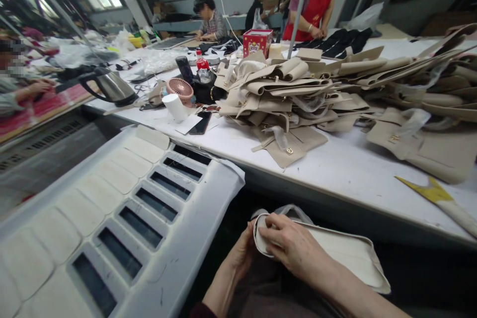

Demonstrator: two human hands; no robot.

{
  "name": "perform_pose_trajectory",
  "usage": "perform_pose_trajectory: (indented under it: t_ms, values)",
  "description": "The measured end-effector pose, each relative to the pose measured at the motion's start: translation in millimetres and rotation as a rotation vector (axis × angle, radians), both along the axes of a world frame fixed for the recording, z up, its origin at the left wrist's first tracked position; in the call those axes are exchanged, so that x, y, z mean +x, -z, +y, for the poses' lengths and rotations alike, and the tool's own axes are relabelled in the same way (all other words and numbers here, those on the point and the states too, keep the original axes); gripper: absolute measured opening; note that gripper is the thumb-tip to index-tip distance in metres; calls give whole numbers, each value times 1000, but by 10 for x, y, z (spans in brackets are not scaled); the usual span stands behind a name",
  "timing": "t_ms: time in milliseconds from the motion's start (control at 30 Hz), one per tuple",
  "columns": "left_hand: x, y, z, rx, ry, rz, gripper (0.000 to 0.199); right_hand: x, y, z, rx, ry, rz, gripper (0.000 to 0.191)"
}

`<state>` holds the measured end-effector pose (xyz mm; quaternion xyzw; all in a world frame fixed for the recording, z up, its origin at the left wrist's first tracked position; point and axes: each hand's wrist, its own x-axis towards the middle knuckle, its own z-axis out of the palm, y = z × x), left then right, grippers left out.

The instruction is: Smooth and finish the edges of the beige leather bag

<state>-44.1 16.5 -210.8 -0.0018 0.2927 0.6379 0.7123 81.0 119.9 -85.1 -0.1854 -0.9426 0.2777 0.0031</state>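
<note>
Above my lap is a cream bag piece with a raised, rounded rim and a long pale panel stretching to the right. My left hand is closed around its rounded left end, the fingers partly hidden behind it. My right hand lies over the same end, its bent fingers pressing inside the rim and gripping it. Some clear plastic shows behind the piece. Close by on the left, a white rack with dark slots carries a row of cream flat panels.
A white table runs across in front, bearing a heap of beige bag pieces. A yellow-and-white tool lies at its right. A phone, a pink fan and a steel kettle stand further left. Several people work beyond.
</note>
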Motion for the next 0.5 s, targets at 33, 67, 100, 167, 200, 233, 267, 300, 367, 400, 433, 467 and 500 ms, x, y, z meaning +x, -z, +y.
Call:
perform_pose_trajectory:
  t_ms: [33,67,100,167,200,233,267,300,367,400,433,467,500]
  values:
    - [-3,-16,-2,0,1,5,65,-15,6,11,2,-7,0,6]
    - [-5,-35,-3,-5,0,14,65,-27,12,19,4,-13,1,6]
    - [-6,-55,-1,-11,-2,25,65,-36,18,25,8,-19,1,7]
    - [-3,-99,6,-14,-8,45,65,-45,22,25,22,-22,-9,8]
    - [-1,-121,11,-14,-11,51,65,-46,19,18,30,-21,-21,8]
    - [2,-142,15,-17,-9,52,64,-45,14,8,34,-17,-36,7]
    - [5,-160,19,-22,-8,52,63,-42,8,-4,34,-13,-51,6]
    - [6,-175,22,-27,-7,55,61,-38,2,-19,29,-7,-62,6]
    - [5,-189,22,-37,-14,77,57,-29,-6,-50,9,10,-62,7]
    - [2,-190,19,-36,-16,96,56,-23,-7,-65,-1,23,-53,9]
    - [-2,-190,15,-30,-18,116,55,-18,-4,-78,-11,39,-44,12]
    - [-5,-190,11,-21,-17,132,54,-13,2,-89,-18,57,-37,15]
    - [-8,-193,7,-13,-14,141,53,-8,10,-98,-25,75,-35,19]
